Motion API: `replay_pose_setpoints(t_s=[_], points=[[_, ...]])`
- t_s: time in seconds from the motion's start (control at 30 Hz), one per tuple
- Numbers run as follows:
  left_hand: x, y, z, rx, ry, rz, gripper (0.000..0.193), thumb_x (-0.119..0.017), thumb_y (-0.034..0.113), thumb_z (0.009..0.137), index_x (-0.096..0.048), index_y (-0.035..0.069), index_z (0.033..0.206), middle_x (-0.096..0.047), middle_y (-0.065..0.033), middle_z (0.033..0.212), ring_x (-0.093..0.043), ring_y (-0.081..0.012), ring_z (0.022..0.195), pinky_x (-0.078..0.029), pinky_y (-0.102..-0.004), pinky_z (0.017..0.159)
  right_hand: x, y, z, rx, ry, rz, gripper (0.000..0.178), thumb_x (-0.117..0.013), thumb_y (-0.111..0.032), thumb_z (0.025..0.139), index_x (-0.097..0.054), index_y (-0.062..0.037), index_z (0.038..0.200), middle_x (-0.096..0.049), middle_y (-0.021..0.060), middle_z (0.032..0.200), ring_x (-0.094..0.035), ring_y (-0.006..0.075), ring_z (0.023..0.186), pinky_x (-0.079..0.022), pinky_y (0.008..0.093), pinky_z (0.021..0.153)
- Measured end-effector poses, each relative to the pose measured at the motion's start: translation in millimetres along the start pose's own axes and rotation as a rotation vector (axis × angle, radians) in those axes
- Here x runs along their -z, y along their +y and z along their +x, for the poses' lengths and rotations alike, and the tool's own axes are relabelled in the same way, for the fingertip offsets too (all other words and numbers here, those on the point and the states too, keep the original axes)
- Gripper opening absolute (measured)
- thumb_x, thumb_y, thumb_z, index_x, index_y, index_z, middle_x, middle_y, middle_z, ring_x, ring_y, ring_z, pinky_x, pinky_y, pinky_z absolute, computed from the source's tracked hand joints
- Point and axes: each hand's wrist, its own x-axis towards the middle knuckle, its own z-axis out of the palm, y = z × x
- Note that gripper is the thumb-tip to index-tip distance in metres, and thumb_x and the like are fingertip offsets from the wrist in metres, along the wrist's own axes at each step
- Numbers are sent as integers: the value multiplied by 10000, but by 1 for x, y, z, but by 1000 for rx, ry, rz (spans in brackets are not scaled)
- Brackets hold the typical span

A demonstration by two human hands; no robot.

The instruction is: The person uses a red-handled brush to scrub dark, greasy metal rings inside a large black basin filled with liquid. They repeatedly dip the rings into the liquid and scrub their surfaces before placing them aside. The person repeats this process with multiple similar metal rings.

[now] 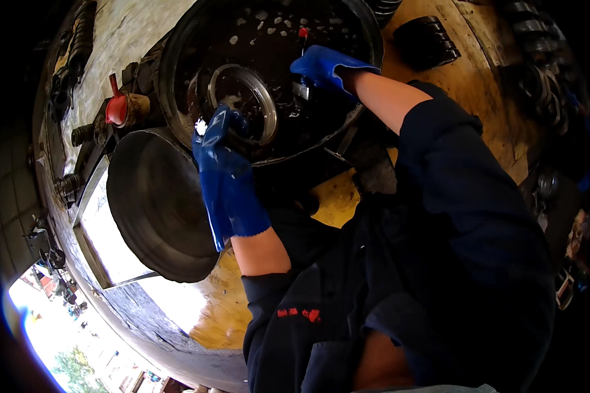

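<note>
My left hand (224,170), in a blue rubber glove, grips the near left edge of a shiny metal ring (269,108). The ring is tilted over a large round black basin (167,85) that holds dark liquid with pale bubbles on it. To the right, my right hand (321,65), gloved the same way, is closed around a brush-like tool (301,90). A grey, metal-looking part of it shows below the glove and a red end above. Its working end is too dark to make out. The tool is apart from the ring.
A second, deep dark basin (157,203) stands at the near left. Beyond it are a red scoop-like vessel with a handle (117,108) and several ribbed dark parts. A stack of black rings (426,42) lies on the yellowish floor (465,85) at right, with more metal parts at the far right.
</note>
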Motion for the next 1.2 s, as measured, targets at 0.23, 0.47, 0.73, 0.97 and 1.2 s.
replay_pose_setpoints(t_s=[0.23,0.47,0.73,0.97,1.2], points=[[-30,-2,-14,52,103,-38,252,-733,32,903,-681,-34,1141,-724,-133,982,-714,-240,807,-617,-341,744,46,-47,-20,-116,364,-110,552,-648,-523,906,-767,-22,1104,-759,217,1054,-729,331,1016,-555,442,924],[-54,6,-42,23,-22,-10,304,-757,22,869,-644,-26,1147,-704,-110,967,-691,-206,814,-568,-307,748,29,-115,-80,440,-11,-123,573,-488,-546,1031,-597,-184,1462,-601,145,1458,-591,295,1304,-418,421,1146],[-59,-5,-53,-102,-287,8,462,-797,49,852,-616,-42,1267,-688,-129,1172,-679,-221,1036,-546,-337,907,14,-138,-104,557,-7,-113,365,-541,-389,1011,-767,-192,1221,-754,110,1174,-703,322,1082,-522,434,954],[-65,-6,-73,-136,-349,344,384,-805,116,846,-670,-1,1187,-724,-74,970,-676,-151,860,-545,-313,739,16,-93,-114,632,-20,-195,349,-465,-285,1096,-696,-220,1349,-656,65,1392,-588,290,1330,-431,438,1173],[-46,6,-65,-293,-290,287,246,-698,34,968,-673,-26,1205,-743,-121,1048,-719,-172,942,-581,-317,842,22,-66,-115,144,-31,142,602,-671,-527,967,-668,-76,1366,-646,220,1360,-568,358,1322,-388,417,1177]])
